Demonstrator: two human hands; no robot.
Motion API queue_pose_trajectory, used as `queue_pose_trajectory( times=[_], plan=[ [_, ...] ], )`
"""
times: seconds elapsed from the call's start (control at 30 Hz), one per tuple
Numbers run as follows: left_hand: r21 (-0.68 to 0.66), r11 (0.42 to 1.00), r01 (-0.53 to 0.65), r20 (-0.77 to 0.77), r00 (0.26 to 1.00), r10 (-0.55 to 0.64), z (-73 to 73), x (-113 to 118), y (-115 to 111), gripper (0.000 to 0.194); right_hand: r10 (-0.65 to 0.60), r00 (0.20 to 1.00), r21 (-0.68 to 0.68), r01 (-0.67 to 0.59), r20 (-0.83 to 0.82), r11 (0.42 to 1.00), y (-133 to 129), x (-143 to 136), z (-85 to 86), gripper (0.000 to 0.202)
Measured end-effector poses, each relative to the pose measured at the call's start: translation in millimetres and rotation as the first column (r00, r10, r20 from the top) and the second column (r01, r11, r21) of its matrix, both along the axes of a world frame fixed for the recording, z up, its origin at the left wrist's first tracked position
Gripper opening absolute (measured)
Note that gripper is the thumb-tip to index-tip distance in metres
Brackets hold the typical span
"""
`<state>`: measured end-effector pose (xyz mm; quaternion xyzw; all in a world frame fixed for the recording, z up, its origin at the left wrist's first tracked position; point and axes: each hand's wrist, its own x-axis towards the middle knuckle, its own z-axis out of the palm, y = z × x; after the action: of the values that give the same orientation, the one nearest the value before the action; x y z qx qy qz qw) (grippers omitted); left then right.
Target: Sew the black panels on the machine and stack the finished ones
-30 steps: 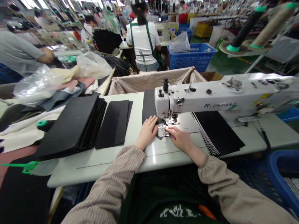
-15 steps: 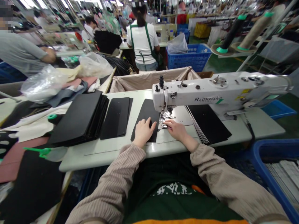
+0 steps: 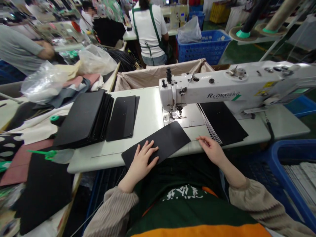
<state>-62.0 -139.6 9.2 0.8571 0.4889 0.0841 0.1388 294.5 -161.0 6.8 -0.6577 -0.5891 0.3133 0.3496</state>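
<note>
the pale table (image 3: 148,107) bears everything, and from here the white sewing machine (image 3: 197,93) takes up its right half, its lit needle area turned toward the person seated there. left of it stands a thick stack of black panels (image 3: 81,115), with a thinner set of panels (image 3: 120,118) just beside; i'd say they lie there to be within easy reach of the left arm. under the machine's arm, to the right, a fanned pile (image 3: 223,121) shows pale edges, perhaps spread so that each piece can be told apart.

the single black panel (image 3: 171,138) lies aslant in front of the machine, clear of the needle, its near edge reaching the table's front rim and the lower left end hanging past it. it is dark, smooth and dull, longer than wide, flat enough to look fairly stiff, with one tiny light spot close to the left fingertips.

the left hand (image 3: 143,159) rests on it, fingers spread, likely to steady it near the edge. the right hand (image 3: 212,149) is off the panel, thumb and finger pinching a slim pointed thing (image 3: 199,136), too small for me to name.
</note>
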Motion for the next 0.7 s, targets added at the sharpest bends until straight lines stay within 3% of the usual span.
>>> queue_pose_trajectory(
  times=[0.17,0.33,0.43,0.53,0.7],
  plan=[
    [0.044,0.997,0.069,0.105,0.992,-0.073,12.4,60,29,0.033,-0.096,0.993,-0.028,0.098,0.064,0.995,-21,11,2.9,0.034],
    [0.057,0.989,0.138,0.182,0.972,-0.146,11.1,140,16,0.048,-0.075,0.958,-0.124,0.113,0.278,0.986,-44,17,2.5,0.034],
    [0.1,0.977,0.187,0.125,0.972,-0.199,-0.1,174,9,0.034,-0.036,0.93,-0.133,0.091,0.367,0.987,-51,16,-3.8,0.031],
    [0.099,0.967,0.236,0.084,0.966,-0.244,-8.0,187,11,0.008,0.019,0.901,-0.152,0.053,0.433,0.987,-53,14,-11.0,0.026],
    [0.02,0.983,0.183,0.179,0.967,-0.183,-7.1,184,17,0.01,0.112,0.865,-0.152,-0.042,0.489,0.988,-51,8,-10.5,0.024]
  ],
)
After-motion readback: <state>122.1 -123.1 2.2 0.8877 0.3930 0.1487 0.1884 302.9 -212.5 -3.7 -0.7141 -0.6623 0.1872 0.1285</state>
